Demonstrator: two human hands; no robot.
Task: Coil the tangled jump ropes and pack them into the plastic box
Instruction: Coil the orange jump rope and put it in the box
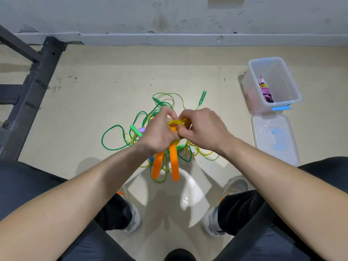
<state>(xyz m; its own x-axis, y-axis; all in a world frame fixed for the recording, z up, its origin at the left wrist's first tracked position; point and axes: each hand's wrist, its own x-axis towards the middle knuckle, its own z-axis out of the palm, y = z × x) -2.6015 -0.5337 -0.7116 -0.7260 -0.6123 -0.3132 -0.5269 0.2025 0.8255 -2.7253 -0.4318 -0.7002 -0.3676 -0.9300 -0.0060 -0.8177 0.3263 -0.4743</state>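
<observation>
My left hand [160, 131] and my right hand [203, 129] meet above the floor, both gripping a yellow jump rope [176, 122] wound into a small coil between the fingers. Its two orange handles [174, 163] hang down below my left hand. Under the hands lies a tangle of green and yellow-green ropes [116, 140] with green handles [202, 97] and a purple handle [141, 130]. The clear plastic box [271, 63] stands open at the right, with a pink coiled rope [266, 91] inside.
The box's clear lid [275, 138] lies flat on the floor just in front of the box. A dark metal frame [32, 87] stands at the left. A grey wall [169, 16] runs along the back. My knees and shoes [226, 204] flank the pile.
</observation>
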